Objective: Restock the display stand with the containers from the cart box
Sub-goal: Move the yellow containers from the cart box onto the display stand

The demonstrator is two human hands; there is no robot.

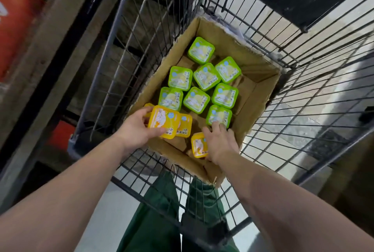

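While gripped by the left hand (135, 128), yellow container (163, 120); right hand (220, 144) spread beside another.

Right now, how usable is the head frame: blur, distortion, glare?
Head view: strong wide-angle distortion, the cart wires fan outward; the upper left edge smears with motion blur; the green containers in the box are sharp enough to count, lid print soft; mild sheen on the yellow container in the left hand; right hand evenly lit, no harsh shadows.
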